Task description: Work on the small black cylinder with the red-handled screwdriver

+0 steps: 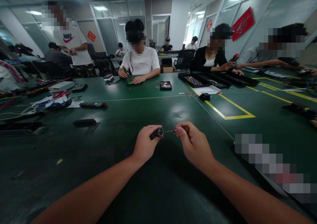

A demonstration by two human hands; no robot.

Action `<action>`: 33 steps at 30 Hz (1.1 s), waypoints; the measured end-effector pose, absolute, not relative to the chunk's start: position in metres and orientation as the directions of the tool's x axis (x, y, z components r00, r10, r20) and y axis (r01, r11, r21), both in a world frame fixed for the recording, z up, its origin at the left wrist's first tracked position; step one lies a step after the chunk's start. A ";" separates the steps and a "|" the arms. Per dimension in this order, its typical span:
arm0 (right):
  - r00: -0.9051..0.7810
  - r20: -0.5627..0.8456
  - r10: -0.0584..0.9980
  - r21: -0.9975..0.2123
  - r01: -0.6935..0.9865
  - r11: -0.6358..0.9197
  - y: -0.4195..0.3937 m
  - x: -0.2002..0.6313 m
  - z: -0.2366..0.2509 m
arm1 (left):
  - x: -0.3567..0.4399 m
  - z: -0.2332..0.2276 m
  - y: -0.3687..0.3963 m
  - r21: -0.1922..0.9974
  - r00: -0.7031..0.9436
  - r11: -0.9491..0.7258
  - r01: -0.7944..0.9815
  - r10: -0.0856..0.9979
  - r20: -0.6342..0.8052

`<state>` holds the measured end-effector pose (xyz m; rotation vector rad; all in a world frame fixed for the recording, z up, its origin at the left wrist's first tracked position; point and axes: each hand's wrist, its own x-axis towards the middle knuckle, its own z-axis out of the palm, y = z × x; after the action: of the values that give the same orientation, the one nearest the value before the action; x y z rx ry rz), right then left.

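Note:
My left hand (146, 141) is wrapped round a black flashlight-like cylinder (160, 131), whose round, ringed end faces right and toward me. Most of its body is hidden by my fingers. In my right hand (195, 143) is a screwdriver (175, 130) with a reddish handle, gripped between thumb and curled fingers. Its thin metal shaft points left, the tip at or very near the cylinder's end; whether they touch I cannot tell. Both hands are just above the green table (119, 191).
To the left lie a black bar-shaped piece (85, 122), a dark pen-like tool (93, 105) and tangled cables (58, 98). Black trays (193, 80) and a small black block (204, 96) sit farther right. Across the table a person in white (146, 60) works on a green board.

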<state>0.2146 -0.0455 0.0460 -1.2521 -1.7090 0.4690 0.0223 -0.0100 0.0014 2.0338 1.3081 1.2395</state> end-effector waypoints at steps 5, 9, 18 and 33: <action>-0.016 0.454 0.891 -0.757 0.520 0.395 -0.043 0.216 0.045 | 0.022 0.001 -0.009 0.728 0.163 -0.472 0.498 0.875 0.455; 0.009 0.504 0.863 -0.735 0.529 0.424 -0.045 0.217 0.045 | 0.022 0.000 -0.008 0.757 0.149 -0.447 0.476 0.890 0.432; 0.020 0.565 0.825 -0.703 0.535 0.469 -0.048 0.217 0.048 | 0.022 0.001 -0.009 0.786 0.149 -0.422 0.452 0.905 0.399; 0.069 0.352 0.933 -0.914 0.242 0.327 -0.038 0.216 0.040 | 0.023 0.002 -0.009 0.810 0.128 -0.407 0.423 0.911 0.391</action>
<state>0.2160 -0.0383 0.0404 -1.1527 -1.4333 0.7505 0.0229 -0.0090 0.0017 1.8959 1.2822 1.2382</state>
